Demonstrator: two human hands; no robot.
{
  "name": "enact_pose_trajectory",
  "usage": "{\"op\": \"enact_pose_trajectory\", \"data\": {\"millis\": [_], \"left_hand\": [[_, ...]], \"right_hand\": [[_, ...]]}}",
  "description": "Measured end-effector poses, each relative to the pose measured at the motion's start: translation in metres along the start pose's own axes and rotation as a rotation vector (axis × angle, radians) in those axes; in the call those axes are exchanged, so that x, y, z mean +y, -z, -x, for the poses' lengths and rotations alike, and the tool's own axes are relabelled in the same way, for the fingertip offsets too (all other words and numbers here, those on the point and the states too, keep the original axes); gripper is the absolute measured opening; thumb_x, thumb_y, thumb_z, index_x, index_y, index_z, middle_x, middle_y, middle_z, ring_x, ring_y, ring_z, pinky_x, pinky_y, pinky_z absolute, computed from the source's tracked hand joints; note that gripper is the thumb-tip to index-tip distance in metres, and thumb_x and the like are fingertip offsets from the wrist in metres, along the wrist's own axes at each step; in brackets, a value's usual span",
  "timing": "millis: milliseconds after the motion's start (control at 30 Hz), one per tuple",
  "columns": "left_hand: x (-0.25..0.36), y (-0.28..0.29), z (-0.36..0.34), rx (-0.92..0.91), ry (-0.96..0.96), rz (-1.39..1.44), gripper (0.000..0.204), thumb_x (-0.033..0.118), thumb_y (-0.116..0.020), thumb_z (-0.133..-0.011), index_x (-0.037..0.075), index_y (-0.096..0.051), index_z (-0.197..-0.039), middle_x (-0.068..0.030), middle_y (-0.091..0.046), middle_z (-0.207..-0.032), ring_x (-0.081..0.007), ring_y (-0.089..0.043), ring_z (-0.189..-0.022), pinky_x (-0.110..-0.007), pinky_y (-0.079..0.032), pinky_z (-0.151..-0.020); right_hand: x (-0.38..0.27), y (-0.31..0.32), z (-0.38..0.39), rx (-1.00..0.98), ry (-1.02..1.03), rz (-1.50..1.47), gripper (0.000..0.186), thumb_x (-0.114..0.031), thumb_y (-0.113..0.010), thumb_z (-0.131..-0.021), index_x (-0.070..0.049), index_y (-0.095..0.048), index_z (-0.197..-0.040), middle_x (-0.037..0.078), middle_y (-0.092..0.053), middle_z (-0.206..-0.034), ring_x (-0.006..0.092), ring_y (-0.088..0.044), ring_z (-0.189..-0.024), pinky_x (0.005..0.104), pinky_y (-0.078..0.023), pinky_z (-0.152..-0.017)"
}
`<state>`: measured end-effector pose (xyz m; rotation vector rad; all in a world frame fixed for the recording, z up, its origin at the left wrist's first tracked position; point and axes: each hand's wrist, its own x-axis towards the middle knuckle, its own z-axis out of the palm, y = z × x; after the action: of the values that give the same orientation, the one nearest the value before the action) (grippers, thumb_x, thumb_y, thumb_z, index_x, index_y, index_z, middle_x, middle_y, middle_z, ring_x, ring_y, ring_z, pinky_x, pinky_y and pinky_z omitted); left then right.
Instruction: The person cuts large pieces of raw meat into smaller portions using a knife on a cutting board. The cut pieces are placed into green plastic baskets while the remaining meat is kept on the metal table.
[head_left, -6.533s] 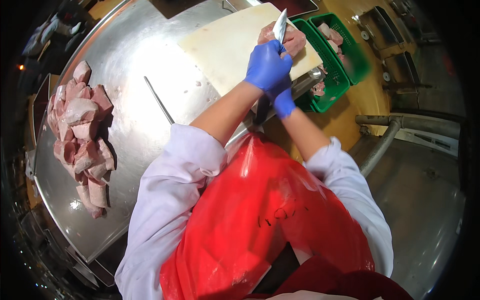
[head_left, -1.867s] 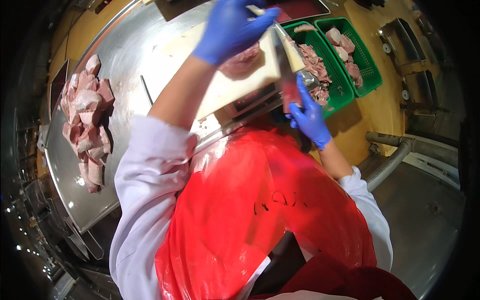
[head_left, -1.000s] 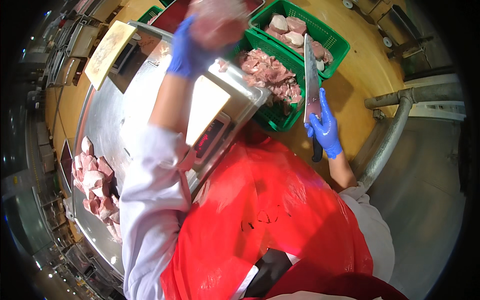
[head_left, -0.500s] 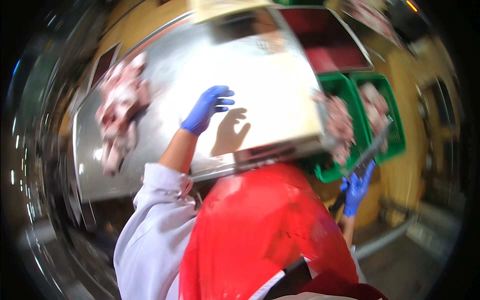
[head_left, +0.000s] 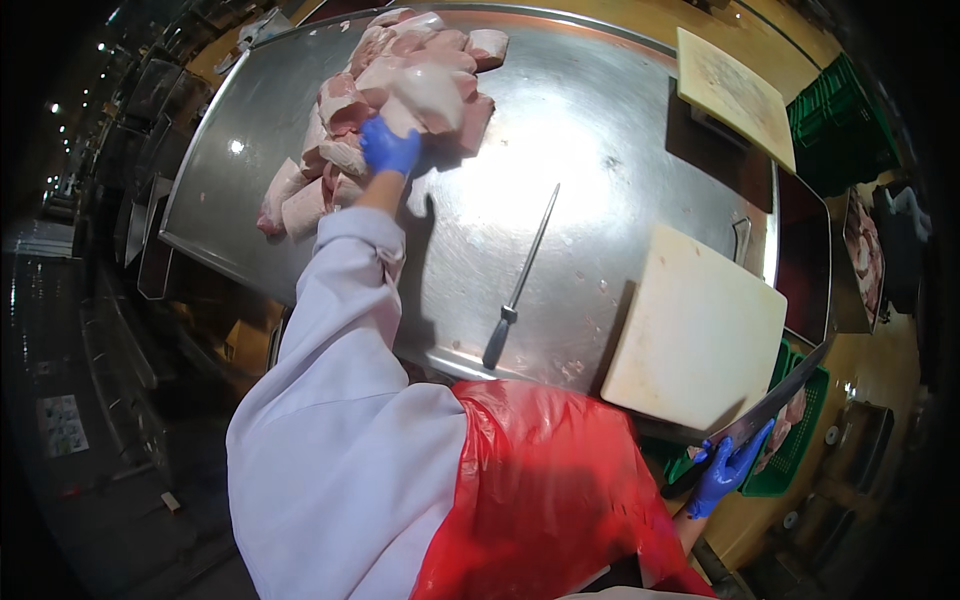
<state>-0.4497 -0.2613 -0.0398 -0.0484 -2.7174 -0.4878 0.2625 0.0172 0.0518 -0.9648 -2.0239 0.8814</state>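
My left hand [head_left: 390, 146], in a blue glove, is closed on a piece of raw meat [head_left: 400, 117] at the near side of a heap of pale pink meat pieces [head_left: 340, 100]. Its fingertips are partly hidden against the meat. At the lower right, beside the white cutting board [head_left: 700, 330], my gloved right hand [head_left: 730, 475] grips a large knife [head_left: 775, 400]. The blade points up and away to the right. A sharpening steel [head_left: 532, 250] with a dark handle lies on the metal table [head_left: 470, 220], between the heap and the board.
A second cutting board [head_left: 735, 95] stands raised at the far right of the table. Green crates [head_left: 845, 125] are stacked beyond it. Another green crate [head_left: 815, 420] with meat sits beside the knife. A dark red tray [head_left: 808, 250] adjoins the table's right edge.
My view has swung left. My left hand has gone from open above the bright board to closed on meat in the heap. The sharpening steel now shows; my right hand keeps the knife.
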Motion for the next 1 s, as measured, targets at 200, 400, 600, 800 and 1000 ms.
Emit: {"op": "enact_pose_trajectory", "data": {"millis": [200, 400, 600, 800, 1000], "left_hand": [[-0.011, 0.023, -0.144, -0.212, 0.520, -0.065, 0.097, 0.056, -0.077, -0.071, 0.005, -0.044, -0.147, -0.0219, -0.050, -0.146, -0.0385, -0.051, -0.133, -0.049, -0.041, -0.110], [-0.081, -0.028, -0.232, -0.619, -0.149, -0.098, 0.062, 0.042, -0.079, -0.072, 0.004, -0.067, -0.119, -0.0217, -0.067, -0.122, -0.0360, -0.066, -0.110, -0.044, -0.054, -0.092], [-0.133, -0.072, -0.258, -0.573, -0.061, 0.272, 0.047, 0.040, -0.074, -0.082, 0.001, -0.070, -0.109, -0.0163, -0.071, -0.103, -0.0271, -0.069, -0.085, -0.037, -0.055, -0.079], [-0.148, -0.028, -0.183, -0.536, 0.409, 0.820, 0.090, 0.062, -0.078, -0.074, -0.011, -0.059, -0.124, -0.0284, -0.066, -0.121, -0.0398, -0.064, -0.112, -0.042, -0.051, -0.098], [-0.089, -0.016, -0.043, 0.066, 0.453, -0.096, 0.136, 0.065, -0.084, -0.063, -0.016, -0.018, -0.149, -0.0308, -0.042, -0.149, -0.0360, -0.046, -0.138, -0.038, -0.037, -0.114]], "right_hand": [[-0.062, -0.046, 0.022, -0.038, -0.241, -0.109, 0.072, -0.007, -0.053, -0.101, -0.015, -0.016, -0.162, 0.012, -0.045, -0.143, 0.0118, -0.051, -0.064, 0.0259, -0.046, -0.054], [-0.103, -0.067, 0.027, -0.009, -0.493, -0.162, 0.072, -0.004, -0.052, -0.101, -0.016, -0.016, -0.162, 0.008, -0.062, -0.087, 0.0110, -0.051, -0.056, 0.0246, -0.045, -0.050], [-0.086, -0.068, 0.028, -0.057, -0.378, -0.059, 0.071, -0.005, -0.051, -0.101, -0.017, -0.017, -0.162, 0.009, -0.062, -0.083, 0.0112, -0.051, -0.054, 0.0242, -0.044, -0.050], [-0.086, -0.078, 0.018, -0.109, -0.420, -0.138, 0.071, -0.003, -0.052, -0.100, -0.016, -0.019, -0.162, 0.007, -0.059, -0.102, 0.0096, -0.049, -0.060, 0.0238, -0.042, -0.053], [-0.079, -0.079, 0.011, -0.181, -0.311, -0.118, 0.072, -0.001, -0.052, -0.100, -0.015, -0.018, -0.162, 0.008, -0.062, -0.097, 0.0099, -0.049, -0.058, 0.0249, -0.042, -0.051]]}}
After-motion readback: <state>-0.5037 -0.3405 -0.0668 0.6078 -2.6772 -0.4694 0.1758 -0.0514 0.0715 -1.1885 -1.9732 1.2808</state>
